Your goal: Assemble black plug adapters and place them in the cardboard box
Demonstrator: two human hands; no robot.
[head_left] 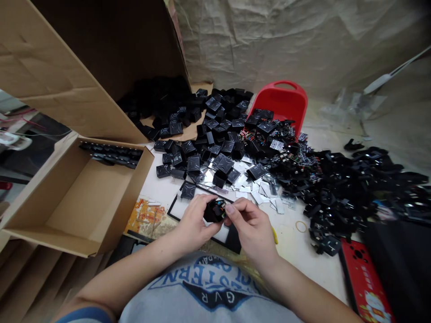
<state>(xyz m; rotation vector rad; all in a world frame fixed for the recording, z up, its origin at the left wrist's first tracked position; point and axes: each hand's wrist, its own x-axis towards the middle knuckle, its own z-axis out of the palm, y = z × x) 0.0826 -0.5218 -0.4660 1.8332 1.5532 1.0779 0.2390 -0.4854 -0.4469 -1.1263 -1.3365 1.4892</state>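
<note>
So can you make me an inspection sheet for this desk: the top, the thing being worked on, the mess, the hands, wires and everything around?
Surface: pale tabletop, mostly covered towards the back.
Job's things: black casing, small parts showing inside.
Clutter: piled black boxes, loose silver plates, red container.
Hands: left hand holds the casing; right hand has fingertips at its opening, grip unclear.
Cables: white cord, upper right.
Surroundings: open cardboard box at left; wrinkled sheeting behind.

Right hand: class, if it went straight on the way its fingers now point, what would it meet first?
Probably the black housing held in the left hand; the right hand is right beside it, though depth leaves contact unclear.
</note>
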